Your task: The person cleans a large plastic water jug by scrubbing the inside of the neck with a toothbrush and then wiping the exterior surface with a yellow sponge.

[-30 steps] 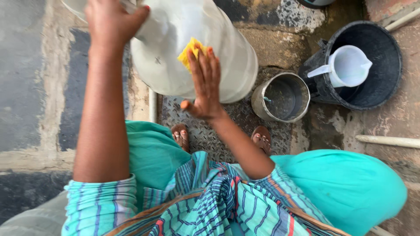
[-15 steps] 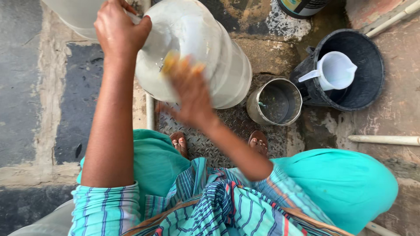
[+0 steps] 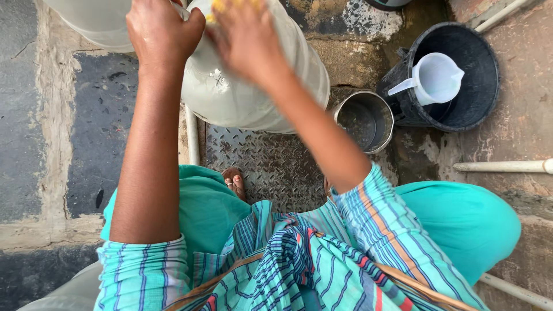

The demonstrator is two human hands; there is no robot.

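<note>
large translucent water jug (image 3: 242, 86) lies tilted at upper centre of frame, over the metal grate (image 3: 271, 167). left hand (image 3: 161, 31) is clamped on its upper left side near the neck, steadying it. right hand (image 3: 245, 37), blurred, presses a yellow sponge (image 3: 230, 4) flat against the jug wall; fingers closed over the sponge as far as blur allows. judged step: scrubbing the jug's outside. next move likely calls for turning the jug to an unscrubbed face. steel pot (image 3: 364, 120) and black bucket (image 3: 461, 109) with white jug (image 3: 435, 78) stand at right.
</note>
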